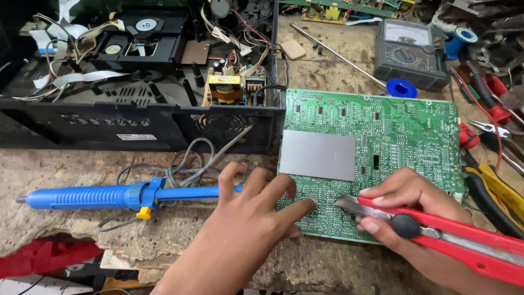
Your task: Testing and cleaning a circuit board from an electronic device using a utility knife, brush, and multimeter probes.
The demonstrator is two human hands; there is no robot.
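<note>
A green circuit board (393, 131) lies solder side up on the workbench, with a grey metal shield (317, 154) on its left part. My left hand (245, 213) rests flat, fingers spread, its fingertips pressing the board's near left corner. My right hand (404, 210) grips a red utility knife (464, 237); the knife's steel blade (349, 203) touches the board near my left fingertips. A blue desoldering pump (109, 195) lies on the bench just left of my left hand, partly under it.
An opened black disc player chassis (142, 76) with wires and a transformer fills the upper left. An analog multimeter (410, 52), a blue solder spool (402, 87), a metal rod (338, 54) and pliers with red and yellow handles (491, 164) lie on the right.
</note>
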